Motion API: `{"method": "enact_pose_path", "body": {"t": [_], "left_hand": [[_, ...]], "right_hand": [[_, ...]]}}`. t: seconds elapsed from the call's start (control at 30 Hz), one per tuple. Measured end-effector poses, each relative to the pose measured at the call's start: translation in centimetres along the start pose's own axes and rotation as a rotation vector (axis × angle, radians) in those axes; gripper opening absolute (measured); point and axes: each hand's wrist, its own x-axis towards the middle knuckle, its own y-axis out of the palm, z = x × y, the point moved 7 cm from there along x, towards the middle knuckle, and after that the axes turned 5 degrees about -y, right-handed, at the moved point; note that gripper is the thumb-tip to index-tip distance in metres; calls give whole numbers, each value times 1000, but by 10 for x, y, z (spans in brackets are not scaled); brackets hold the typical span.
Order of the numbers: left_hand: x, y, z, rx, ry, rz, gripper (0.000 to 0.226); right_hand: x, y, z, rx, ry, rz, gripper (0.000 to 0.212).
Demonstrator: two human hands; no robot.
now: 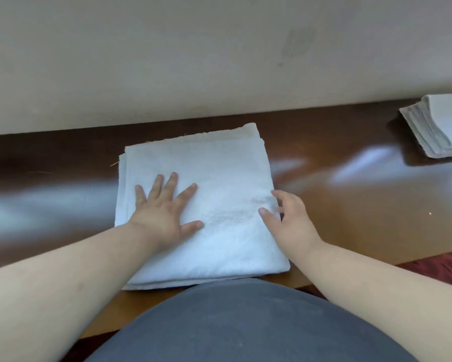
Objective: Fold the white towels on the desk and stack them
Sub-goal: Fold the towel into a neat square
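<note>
Here, folded towel (pixel 206 205) lies under both hands' grip.

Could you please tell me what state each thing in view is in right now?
Towel: folded, flat on the desk.
Stack: folded towels, piled at far right.
Left hand: flat, pressing the towel.
Right hand: fingers curled at the towel's right edge.

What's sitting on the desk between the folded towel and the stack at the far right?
Nothing visible. Only bare desk with glare lies between the towel under both hands and the stack by the wall.
</note>
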Motion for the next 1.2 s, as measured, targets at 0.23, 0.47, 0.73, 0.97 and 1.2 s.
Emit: {"method": "enact_pose_path", "body": {"t": [0.23,0.47,0.73,0.97,1.2], "left_hand": [[-58,24,-15,-248,-466,31,82],[-92,56,-10,-111,-481,92,80],[-4,-6,-12,239,-231,43,80],[-9,-19,-69,-27,-378,-4,81],[-109,47,-111,-116,-278,31,70]], "right_hand": [[127,-37,19,381,318,-3,79],[167,-12,18,420,274,277,22],[31,-54,-102,493,451,181,25],[4,-95,-126,-69,479,388,41],[29,-79,-80,-248,-47,430,56]]}}
